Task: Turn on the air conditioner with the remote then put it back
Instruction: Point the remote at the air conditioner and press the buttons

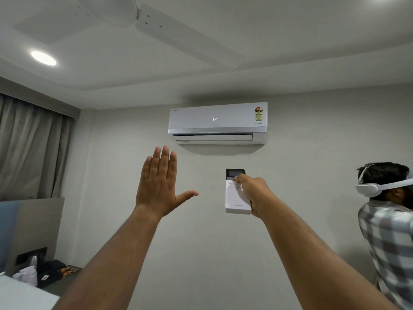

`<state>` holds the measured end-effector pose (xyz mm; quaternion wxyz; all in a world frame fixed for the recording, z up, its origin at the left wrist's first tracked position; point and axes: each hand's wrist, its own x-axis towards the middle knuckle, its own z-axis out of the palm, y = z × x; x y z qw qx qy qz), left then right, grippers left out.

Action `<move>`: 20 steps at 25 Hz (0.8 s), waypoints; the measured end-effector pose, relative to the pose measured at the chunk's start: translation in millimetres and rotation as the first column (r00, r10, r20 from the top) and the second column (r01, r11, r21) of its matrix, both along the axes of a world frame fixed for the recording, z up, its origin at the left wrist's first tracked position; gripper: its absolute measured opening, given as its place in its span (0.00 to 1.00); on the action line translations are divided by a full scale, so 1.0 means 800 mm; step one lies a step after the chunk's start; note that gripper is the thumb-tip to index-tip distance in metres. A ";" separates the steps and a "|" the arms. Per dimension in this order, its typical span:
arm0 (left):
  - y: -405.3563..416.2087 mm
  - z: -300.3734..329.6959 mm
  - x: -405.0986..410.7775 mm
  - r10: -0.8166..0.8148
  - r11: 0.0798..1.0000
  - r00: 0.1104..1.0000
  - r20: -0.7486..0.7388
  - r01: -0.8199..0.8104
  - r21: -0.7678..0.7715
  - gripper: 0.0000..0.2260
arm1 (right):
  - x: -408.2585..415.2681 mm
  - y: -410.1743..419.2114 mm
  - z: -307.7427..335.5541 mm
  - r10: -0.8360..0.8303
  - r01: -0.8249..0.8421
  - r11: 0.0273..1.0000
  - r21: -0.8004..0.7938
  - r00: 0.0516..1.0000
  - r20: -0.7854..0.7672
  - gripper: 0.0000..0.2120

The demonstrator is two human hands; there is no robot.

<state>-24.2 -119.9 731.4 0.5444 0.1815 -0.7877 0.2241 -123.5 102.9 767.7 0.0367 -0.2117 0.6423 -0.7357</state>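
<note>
Right hand [253, 193] grips the remote [237, 195], thumb on its buttons; left hand [159, 186] spread flat; air conditioner [218, 123] shows 24.

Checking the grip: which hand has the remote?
The right hand holds the white remote, thumb on its buttons; the left hand is open and empty.

In your right hand [252, 193] the remote [237, 198] looks like smooth white plastic, with a dark glossy screen part at its top. The air conditioner [218, 123] in front of you has a smooth, slightly shiny white plastic body and a silvery strip along the lower edge. The wall [201, 253] behind is matt and painted. The curtain [31, 148] is soft grey cloth in folds. The fan blade [190, 43] is plain matt white.
</note>
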 end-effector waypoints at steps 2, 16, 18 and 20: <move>-0.001 -0.002 0.000 -0.003 1.000 1.000 0.003 0.003 0.005 0.53 | -0.003 0.001 -0.002 -0.005 0.005 1.000 0.001 1.000 0.001 0.09; 0.002 -0.010 -0.003 -0.024 1.000 0.999 0.034 0.024 0.015 0.52 | -0.011 0.009 -0.007 -0.019 0.019 1.000 0.001 1.000 0.003 0.09; 0.003 -0.010 -0.004 -0.025 1.000 0.999 0.033 0.025 0.019 0.52 | -0.011 0.009 -0.007 -0.020 0.020 1.000 0.006 1.000 -0.001 0.10; 0.005 -0.010 -0.003 -0.026 1.000 0.999 0.031 0.025 0.019 0.52 | -0.010 0.009 -0.007 -0.023 0.023 1.000 0.012 1.000 -0.006 0.09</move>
